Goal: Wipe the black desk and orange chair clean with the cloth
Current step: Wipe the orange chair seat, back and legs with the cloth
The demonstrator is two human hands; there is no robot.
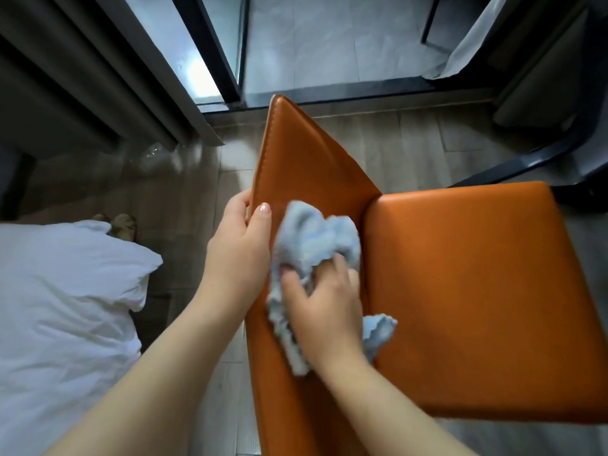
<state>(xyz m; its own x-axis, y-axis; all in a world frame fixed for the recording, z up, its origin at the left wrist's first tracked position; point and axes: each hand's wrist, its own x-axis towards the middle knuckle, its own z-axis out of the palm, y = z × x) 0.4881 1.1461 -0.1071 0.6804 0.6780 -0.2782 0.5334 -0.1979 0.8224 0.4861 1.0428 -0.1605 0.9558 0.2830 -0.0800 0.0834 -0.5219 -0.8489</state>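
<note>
Head view, near to far: the right hand (pixel 324 311) has its fingers bunched on the pale blue cloth (pixel 316 245), pressing it against the backrest of the orange chair (pixel 460 291), while the left hand (pixel 240 245) grasps the backrest's left edge — thumb on the front face, fingers curled behind. The crumpled cloth could slip from that loose bunch, or the chair could slide on the smooth wooden floor (pixel 204 179) if the steadying grip eases; the black table is out of view, so that part looks undone. No brand, label or writing is legible — the white bedding (pixel 65 291) at left is plain too.
</note>
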